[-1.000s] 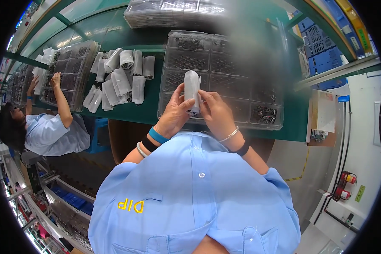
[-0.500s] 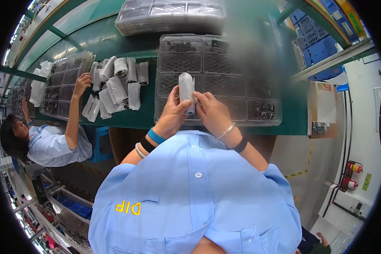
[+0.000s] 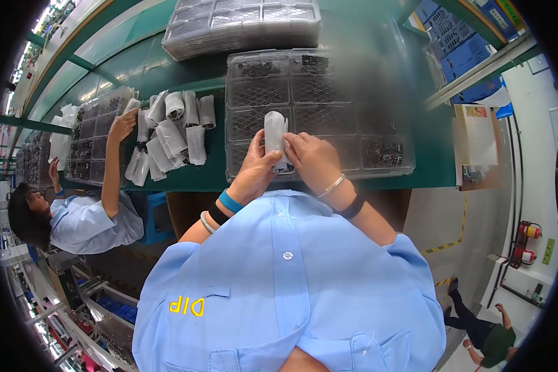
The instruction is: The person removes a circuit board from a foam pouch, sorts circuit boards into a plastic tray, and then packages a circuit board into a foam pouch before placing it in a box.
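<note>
One slim white wrapped roll [image 3: 274, 132] has a rounded end.

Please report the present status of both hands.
Left hand gripping white wrapped roll. Right hand at its right side. Clear compartment tray behind; blur over its upper right.

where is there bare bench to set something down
Right of the compartment tray, green benchtop shows before the papers; farther back is blurred. A narrow bare strip lies between that tray and the piled white rolls. Crowded: the roll pile, and the tray stack behind.
</note>
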Action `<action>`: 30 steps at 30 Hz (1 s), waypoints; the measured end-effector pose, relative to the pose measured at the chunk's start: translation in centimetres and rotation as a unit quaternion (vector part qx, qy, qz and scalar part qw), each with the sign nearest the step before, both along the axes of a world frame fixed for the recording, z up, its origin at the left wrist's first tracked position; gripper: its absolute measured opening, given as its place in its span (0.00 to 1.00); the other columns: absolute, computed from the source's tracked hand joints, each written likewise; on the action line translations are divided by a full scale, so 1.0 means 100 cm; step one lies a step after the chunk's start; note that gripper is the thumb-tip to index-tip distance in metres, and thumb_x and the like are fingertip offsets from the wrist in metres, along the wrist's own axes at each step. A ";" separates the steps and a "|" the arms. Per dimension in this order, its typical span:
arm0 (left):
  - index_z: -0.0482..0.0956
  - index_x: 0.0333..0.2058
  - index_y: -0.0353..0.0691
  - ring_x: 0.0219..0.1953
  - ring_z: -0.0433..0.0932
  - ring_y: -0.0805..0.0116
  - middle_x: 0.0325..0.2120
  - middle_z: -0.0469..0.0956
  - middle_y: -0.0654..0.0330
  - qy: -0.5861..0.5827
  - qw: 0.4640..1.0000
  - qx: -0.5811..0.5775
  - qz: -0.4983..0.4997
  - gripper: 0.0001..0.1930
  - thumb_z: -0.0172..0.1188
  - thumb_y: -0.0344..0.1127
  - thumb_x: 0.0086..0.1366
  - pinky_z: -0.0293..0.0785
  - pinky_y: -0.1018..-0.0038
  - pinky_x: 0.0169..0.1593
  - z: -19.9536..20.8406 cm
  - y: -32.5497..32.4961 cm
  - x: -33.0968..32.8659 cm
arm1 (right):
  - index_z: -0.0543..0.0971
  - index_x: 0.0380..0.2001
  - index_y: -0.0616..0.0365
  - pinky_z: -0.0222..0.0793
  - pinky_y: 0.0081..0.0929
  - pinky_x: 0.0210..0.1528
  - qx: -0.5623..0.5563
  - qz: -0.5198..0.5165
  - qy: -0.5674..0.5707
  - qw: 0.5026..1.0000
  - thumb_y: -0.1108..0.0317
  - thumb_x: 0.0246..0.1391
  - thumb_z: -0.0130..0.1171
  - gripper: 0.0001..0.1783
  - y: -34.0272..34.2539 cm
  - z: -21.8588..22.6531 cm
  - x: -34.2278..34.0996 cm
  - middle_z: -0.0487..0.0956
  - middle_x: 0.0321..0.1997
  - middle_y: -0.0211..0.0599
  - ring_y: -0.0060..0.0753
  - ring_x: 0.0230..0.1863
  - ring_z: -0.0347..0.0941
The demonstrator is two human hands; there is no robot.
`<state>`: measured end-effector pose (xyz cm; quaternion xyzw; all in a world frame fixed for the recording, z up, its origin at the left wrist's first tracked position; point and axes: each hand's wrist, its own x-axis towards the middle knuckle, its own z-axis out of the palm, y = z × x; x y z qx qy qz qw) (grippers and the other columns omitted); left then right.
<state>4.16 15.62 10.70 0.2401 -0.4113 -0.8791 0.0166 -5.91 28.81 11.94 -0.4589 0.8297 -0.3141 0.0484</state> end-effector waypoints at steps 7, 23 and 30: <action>0.47 0.64 0.47 0.55 0.66 0.65 0.52 0.64 0.56 -0.026 0.999 -0.022 0.007 0.39 0.60 0.32 0.59 0.66 0.64 0.55 0.003 0.005 -0.005 | 0.77 0.40 0.53 0.69 0.34 0.34 0.024 0.024 0.130 0.991 0.67 0.52 0.56 0.11 -0.006 -0.004 -0.005 0.77 0.31 0.33 0.34 0.33 0.75; 0.48 0.64 0.45 0.57 0.64 0.60 0.54 0.63 0.56 -0.021 0.999 -0.041 -0.022 0.42 0.65 0.38 0.57 0.70 0.59 0.54 0.003 -0.003 -0.012 | 0.78 0.40 0.60 0.72 0.18 0.31 -0.229 -0.092 -0.323 0.914 0.71 0.57 0.53 0.09 -0.016 -0.048 -0.020 0.79 0.31 0.29 0.20 0.28 0.75; 0.51 0.63 0.42 0.52 0.71 0.61 0.51 0.67 0.54 0.020 0.996 0.027 -0.078 0.41 0.66 0.40 0.57 0.74 0.61 0.49 -0.002 -0.017 -0.017 | 0.77 0.37 0.60 0.71 0.14 0.31 -0.218 -0.095 -0.417 0.877 0.72 0.58 0.53 0.06 -0.013 -0.042 -0.020 0.77 0.31 0.28 0.15 0.30 0.73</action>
